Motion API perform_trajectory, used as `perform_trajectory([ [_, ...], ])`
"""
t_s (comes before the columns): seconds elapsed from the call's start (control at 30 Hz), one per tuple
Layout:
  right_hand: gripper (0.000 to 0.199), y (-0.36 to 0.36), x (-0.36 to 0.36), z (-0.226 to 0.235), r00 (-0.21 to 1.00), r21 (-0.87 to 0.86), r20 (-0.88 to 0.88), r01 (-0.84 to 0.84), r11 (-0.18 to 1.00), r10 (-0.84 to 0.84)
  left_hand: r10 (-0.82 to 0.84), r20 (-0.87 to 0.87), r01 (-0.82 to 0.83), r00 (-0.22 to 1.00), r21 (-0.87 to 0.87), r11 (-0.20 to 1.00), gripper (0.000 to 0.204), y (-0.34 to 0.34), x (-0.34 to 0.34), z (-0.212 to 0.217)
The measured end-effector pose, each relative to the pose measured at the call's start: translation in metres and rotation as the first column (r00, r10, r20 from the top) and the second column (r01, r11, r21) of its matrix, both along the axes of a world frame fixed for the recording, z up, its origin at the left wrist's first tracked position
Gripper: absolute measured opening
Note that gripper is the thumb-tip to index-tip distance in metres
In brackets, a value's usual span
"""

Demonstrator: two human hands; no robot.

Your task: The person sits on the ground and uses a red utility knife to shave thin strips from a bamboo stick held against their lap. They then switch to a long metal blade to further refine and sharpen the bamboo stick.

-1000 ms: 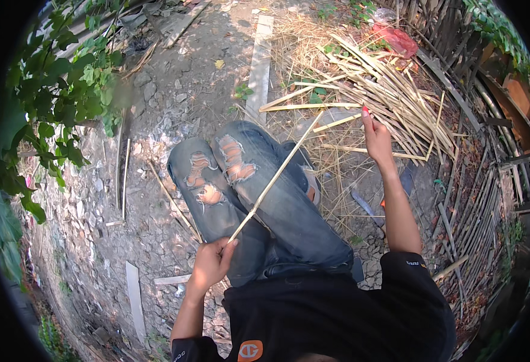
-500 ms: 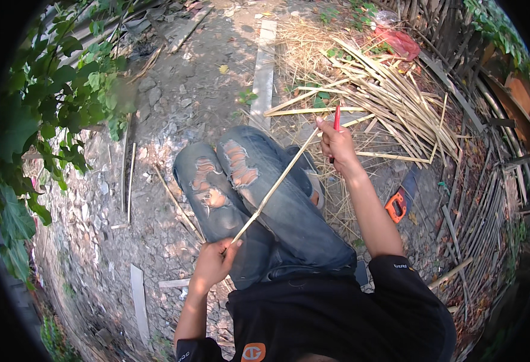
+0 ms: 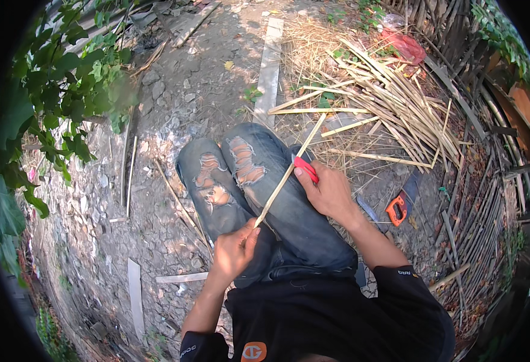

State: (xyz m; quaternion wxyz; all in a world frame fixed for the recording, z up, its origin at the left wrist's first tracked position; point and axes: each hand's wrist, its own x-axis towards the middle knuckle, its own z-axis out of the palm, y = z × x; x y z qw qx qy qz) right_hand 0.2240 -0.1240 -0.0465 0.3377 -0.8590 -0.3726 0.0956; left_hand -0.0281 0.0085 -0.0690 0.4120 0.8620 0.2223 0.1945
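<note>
Between my hands a thin pale bamboo strip (image 3: 280, 184) slants up and away over my jeans. My left hand (image 3: 235, 248) pinches its near end above my lap. Closed around a red-handled knife (image 3: 305, 169), my right hand (image 3: 330, 190) rests beside the strip's middle, above my right thigh. The knife's front end meets the strip there; its blade barely shows. The strip's far end sticks out free past the knife, toward the pile of similar strips (image 3: 392, 99).
A handsaw with an orange handle (image 3: 396, 208) lies on the ground to the right, near a narrow blue-grey piece (image 3: 367, 208). A flat board (image 3: 269, 72) lies ahead. Leafy vines (image 3: 60, 78) hang at left; a stick fence (image 3: 452, 36) borders the right. A red bag (image 3: 404, 45) sits beyond the pile.
My right hand has come back down along the strip toward me, with the red knife turned against it. My left hand has risen slightly to the right, still pinching the near end.
</note>
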Motion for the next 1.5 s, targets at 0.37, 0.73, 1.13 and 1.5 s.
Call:
perform_trajectory([
  [0.37,0.062,-0.002,0.010,-0.012,0.995,-0.098,0.080,-0.043,0.994,0.051,0.058,-0.218,0.003,0.974,0.270,0.963,0.020,-0.005,0.032,0.032],
  [0.73,0.067,-0.066,0.132,-0.046,0.932,-0.029,-0.049,0.357,0.933,-0.359,-0.016,-0.236,0.071,0.972,0.223,0.972,0.018,0.010,-0.031,0.038],
  [1.13,0.066,-0.015,0.040,-0.017,0.994,-0.120,-0.041,0.098,0.988,-0.104,-0.007,-0.154,0.056,0.988,0.315,0.947,0.020,0.011,-0.021,0.034],
  [1.5,0.065,-0.035,0.078,-0.022,0.962,0.042,-0.076,0.266,0.963,-0.263,-0.029,-0.168,0.084,0.985,0.333,0.939,0.026,0.012,-0.012,0.042],
])
